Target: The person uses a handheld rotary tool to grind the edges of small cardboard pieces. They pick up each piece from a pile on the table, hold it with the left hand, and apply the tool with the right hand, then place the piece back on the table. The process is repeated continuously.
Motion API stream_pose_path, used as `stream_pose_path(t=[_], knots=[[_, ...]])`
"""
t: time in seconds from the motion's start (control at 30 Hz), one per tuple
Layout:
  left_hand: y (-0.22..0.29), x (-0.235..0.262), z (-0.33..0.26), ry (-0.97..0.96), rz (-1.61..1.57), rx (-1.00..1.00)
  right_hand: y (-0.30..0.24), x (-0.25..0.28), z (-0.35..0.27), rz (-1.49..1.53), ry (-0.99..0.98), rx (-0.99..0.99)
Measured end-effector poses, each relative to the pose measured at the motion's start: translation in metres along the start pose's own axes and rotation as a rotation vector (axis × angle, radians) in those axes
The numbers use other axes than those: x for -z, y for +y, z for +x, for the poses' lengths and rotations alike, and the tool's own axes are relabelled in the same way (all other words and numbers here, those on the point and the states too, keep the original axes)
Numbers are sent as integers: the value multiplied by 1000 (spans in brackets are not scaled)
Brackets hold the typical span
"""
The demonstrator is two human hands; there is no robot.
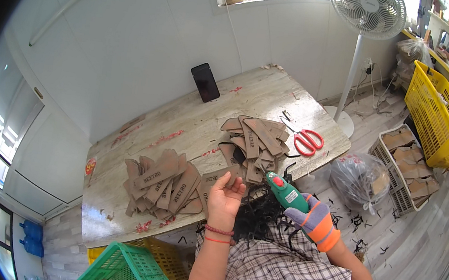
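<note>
My left hand (225,201), bare with a red bead bracelet and a red cord at the wrist, has its fingers curled around the end of a flat brown printed piece (221,174), partly hidden by them. My right hand (318,222) wears a grey and orange glove and grips a green handheld power tool (285,194) with a red button. The tool's tip points toward the held piece, apart from the left fingers. Similar brown pieces lie in a left pile (162,183) and a farther pile (255,138). Black strip scraps (258,212) are heaped below the tool.
Red-handled scissors (308,143) and a black phone (205,82) are on the worn table (141,129). A green basket (125,271) sits below the table's near left. Rightward are a clear plastic bag (361,180), a white crate (402,169), a yellow basket (437,117) and a standing fan (367,11).
</note>
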State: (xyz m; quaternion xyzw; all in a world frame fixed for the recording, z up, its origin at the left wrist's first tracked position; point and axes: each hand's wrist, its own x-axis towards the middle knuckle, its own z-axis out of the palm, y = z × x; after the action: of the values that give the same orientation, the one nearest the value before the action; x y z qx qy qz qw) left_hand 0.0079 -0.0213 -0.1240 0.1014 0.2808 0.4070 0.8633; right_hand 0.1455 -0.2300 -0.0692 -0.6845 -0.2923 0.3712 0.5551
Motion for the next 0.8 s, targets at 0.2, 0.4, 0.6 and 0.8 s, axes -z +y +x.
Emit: stream_pose_path(t=[0.2, 0.4, 0.6, 0.8], knots=[[-9, -22, -22, -159, 237, -201, 15, -2, 4, -150, 45, 50], [-16, -23, -23, -209, 333, -315, 9, -4, 6, -241, 35, 57], [-21, -31, -28, -249, 350, -304, 2, -4, 5, -238, 51, 59], [-11, -30, -26, -292, 491, -311, -1, 1, 2, -188, -11, 64]])
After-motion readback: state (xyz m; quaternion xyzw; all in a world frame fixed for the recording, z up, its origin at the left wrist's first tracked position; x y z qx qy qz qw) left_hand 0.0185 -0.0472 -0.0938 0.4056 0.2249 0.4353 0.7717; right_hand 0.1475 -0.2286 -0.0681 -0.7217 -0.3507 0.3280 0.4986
